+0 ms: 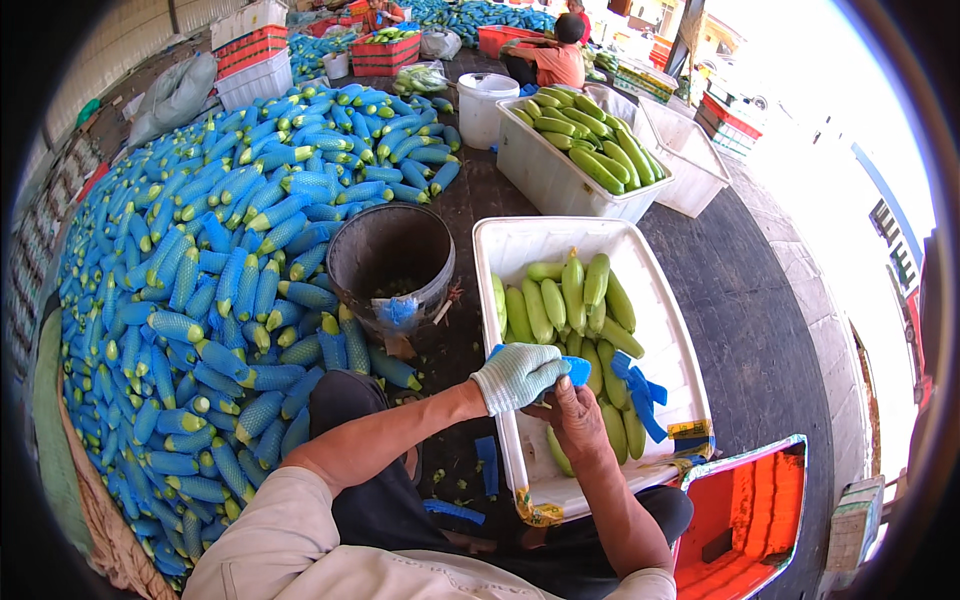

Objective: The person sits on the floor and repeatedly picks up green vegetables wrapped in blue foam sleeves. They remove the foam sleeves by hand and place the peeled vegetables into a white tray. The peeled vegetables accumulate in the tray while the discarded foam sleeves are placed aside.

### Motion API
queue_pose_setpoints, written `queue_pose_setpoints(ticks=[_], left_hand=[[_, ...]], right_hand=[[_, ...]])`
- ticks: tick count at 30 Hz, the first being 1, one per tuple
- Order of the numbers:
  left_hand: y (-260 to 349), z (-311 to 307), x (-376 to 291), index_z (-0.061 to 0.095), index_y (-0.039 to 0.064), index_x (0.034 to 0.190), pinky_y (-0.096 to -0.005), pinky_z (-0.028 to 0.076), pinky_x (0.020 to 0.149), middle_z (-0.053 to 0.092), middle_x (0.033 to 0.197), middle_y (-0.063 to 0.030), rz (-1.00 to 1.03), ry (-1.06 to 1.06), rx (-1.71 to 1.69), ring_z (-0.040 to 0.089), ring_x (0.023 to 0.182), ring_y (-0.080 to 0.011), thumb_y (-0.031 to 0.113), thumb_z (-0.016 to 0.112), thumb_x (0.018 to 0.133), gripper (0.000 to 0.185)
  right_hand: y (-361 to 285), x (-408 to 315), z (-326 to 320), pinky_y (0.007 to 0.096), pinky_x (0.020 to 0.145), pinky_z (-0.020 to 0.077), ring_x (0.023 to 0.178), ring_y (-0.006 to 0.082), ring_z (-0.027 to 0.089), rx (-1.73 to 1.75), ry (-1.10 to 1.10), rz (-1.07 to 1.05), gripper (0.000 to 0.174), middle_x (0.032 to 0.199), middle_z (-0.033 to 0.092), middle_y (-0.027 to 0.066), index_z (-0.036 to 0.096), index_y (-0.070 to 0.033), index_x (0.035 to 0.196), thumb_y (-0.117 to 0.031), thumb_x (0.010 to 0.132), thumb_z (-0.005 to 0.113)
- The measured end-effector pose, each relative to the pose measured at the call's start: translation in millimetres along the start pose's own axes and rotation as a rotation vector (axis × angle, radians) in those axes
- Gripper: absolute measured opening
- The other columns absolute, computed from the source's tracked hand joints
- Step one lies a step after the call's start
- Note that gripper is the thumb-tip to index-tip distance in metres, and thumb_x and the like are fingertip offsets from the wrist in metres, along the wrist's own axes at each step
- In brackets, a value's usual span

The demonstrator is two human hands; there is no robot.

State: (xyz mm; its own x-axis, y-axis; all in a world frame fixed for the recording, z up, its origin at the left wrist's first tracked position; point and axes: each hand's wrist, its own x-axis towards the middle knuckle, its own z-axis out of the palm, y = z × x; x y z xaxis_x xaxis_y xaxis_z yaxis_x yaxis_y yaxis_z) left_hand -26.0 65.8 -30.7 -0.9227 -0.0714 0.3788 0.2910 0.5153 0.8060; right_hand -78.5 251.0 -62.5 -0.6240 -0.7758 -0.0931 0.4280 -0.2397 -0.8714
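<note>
My left hand (520,377), in a pale knitted glove, is closed around a blue foam net sleeve (577,370). The thumb and fingers of my bare right hand (576,420) pinch the sleeve's near edge. Whether a squash is inside the sleeve is hidden by my hands. Both hands are over a white plastic crate (675,352) holding bare light-green squash (574,289). More flat blue sleeves (639,394) lie on the squash at the crate's right side.
On my left spreads a large heap of blue-sleeved squash (225,300). A dark bucket (391,262) stands ahead, beyond it a white bucket (486,109) and another full crate (570,176). An orange-lined crate (739,517) lies near right. A person (559,60) sits farther off.
</note>
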Motion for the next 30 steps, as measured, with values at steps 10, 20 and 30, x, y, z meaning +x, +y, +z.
queue_pose_setpoints(ticks=[10,20,30], left_hand=[[17,23,-9,0.075,0.007,0.1,-0.0442,0.06,0.077,0.071,0.093,-0.012,0.432,-0.039,0.516,0.072,0.087,-0.0322,0.023,0.075,0.095,0.016],[17,24,-16,0.072,0.003,0.101,-0.0465,0.059,0.068,0.073,0.095,-0.0164,0.247,0.246,0.271,0.073,0.08,-0.0399,0.018,0.075,0.099,0.016],[8,20,-9,0.067,0.002,0.096,-0.0468,0.055,0.07,0.067,0.088,-0.0196,0.18,0.204,-0.013,0.067,0.079,-0.0438,0.014,0.072,0.102,0.015]], right_hand=[[-16,-5,-13,0.0459,0.103,0.0609,0.118,0.0255,0.074,0.218,0.105,-0.058,0.042,0.138,0.071,0.0111,0.062,-0.003,0.145,-0.031,0.114,0.059],[-6,-5,-22,0.0387,0.094,0.063,0.108,0.019,0.076,-0.095,0.159,-0.019,0.045,0.122,0.075,0.0078,0.066,-0.004,0.139,-0.042,0.116,0.059],[-23,-16,17,0.0432,0.105,0.0599,0.119,0.0254,0.073,-0.218,0.047,-0.085,0.062,0.133,0.072,0.0109,0.06,-0.002,0.147,-0.051,0.11,0.066]])
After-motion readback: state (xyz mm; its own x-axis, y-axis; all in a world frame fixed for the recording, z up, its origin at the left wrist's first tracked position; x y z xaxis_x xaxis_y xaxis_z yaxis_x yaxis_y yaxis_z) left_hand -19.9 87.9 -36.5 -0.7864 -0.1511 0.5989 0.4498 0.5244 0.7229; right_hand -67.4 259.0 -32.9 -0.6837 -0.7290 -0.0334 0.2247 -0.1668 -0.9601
